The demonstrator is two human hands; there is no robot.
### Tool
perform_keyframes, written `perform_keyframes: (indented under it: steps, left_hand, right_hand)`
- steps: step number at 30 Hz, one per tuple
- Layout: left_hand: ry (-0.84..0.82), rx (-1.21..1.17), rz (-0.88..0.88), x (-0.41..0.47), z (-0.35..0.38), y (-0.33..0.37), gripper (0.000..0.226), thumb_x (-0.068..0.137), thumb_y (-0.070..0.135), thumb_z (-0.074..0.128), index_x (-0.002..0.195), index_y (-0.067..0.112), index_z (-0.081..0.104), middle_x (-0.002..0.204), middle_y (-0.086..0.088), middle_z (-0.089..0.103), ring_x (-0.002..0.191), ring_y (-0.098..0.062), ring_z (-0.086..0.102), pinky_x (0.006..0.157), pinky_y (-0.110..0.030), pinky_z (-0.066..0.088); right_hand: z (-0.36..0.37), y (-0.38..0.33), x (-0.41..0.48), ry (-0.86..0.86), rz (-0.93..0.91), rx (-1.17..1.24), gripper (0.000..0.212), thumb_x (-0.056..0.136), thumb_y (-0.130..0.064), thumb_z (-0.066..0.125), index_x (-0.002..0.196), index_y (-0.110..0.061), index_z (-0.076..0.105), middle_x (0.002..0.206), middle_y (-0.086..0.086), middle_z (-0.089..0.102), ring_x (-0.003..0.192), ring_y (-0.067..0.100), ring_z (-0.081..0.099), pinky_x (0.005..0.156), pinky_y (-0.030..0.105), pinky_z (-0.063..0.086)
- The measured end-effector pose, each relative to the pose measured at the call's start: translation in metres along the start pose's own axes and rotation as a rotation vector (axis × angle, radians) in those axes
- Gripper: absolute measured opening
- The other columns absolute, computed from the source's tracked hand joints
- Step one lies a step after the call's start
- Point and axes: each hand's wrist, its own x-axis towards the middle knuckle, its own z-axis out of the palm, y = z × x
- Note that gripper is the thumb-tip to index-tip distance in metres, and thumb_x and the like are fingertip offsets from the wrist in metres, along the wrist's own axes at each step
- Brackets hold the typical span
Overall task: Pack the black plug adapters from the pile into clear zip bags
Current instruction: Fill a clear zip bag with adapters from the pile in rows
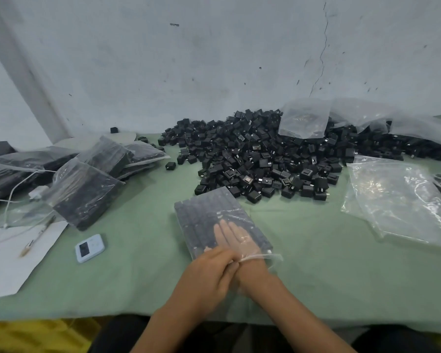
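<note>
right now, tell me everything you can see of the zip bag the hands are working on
The clear zip bag lies flat on the green table cloth, just in front of the loose pile. It is thin, glossy plastic, filled with black plug adapters packed in neat rows. Its mouth faces the person and is open. The right hand is inside, fingers straight, flat on the adapters. The left hand pinches the mouth's edge.

left grip — fingers curled, pinching | right grip — fingers straight, palm down
</note>
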Motion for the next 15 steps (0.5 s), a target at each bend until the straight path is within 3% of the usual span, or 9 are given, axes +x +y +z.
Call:
perform_keyframes:
  steps: [4,9,12,13,15]
  left_hand:
    - [0.071,0.033,-0.016,-0.008,0.008,0.002,0.013,0.101,0.024,0.056,0.103,0.02,0.069,0.093,0.004,0.062,0.089,-0.016,0.059,0.083,-0.03,0.045]
    - [0.135,0.0,-0.033,-0.018,0.014,-0.001,0.016,0.086,0.034,0.063,0.1,0.028,0.06,0.089,0.018,0.05,0.085,-0.008,0.051,0.08,-0.03,0.045]
    - [0.084,0.082,-0.127,-0.037,0.026,-0.014,0.058,0.07,0.04,0.069,0.123,0.03,0.05,0.127,0.013,0.048,0.12,-0.016,0.048,0.105,-0.034,0.038]
    - [0.09,0.094,-0.17,-0.04,0.031,-0.018,0.069,0.07,0.041,0.072,0.133,0.024,0.049,0.14,0.005,0.044,0.132,-0.021,0.042,0.112,-0.036,0.034]
    - [0.134,0.071,-0.228,-0.041,0.043,-0.024,0.073,0.073,0.033,0.079,0.136,0.008,0.051,0.146,-0.009,0.044,0.137,-0.028,0.039,0.114,-0.042,0.033]
  right_hand:
    - [0.019,0.008,-0.012,0.072,-0.15,-0.025,0.095,0.097,-0.053,0.038,0.153,-0.01,-0.024,0.161,0.009,-0.03,0.147,0.03,-0.031,0.119,0.043,-0.02]
    - [0.025,0.008,-0.01,0.084,-0.104,-0.052,0.08,0.101,-0.048,0.033,0.157,-0.017,-0.015,0.165,0.005,-0.022,0.15,0.025,-0.025,0.119,0.043,-0.02]
    - [0.028,0.006,-0.014,0.219,-0.065,0.097,0.068,0.105,-0.049,0.024,0.159,-0.018,0.0,0.168,0.004,-0.005,0.154,0.022,-0.01,0.121,0.039,-0.016]
    - [0.026,0.005,-0.015,0.249,-0.053,0.137,0.063,0.106,-0.048,0.017,0.16,-0.018,0.004,0.168,0.003,0.001,0.154,0.021,-0.006,0.124,0.04,-0.012]
    - [0.02,0.003,-0.02,0.254,-0.052,0.146,0.062,0.106,-0.047,0.012,0.16,-0.017,0.004,0.168,0.003,0.002,0.155,0.021,-0.005,0.124,0.041,-0.009]
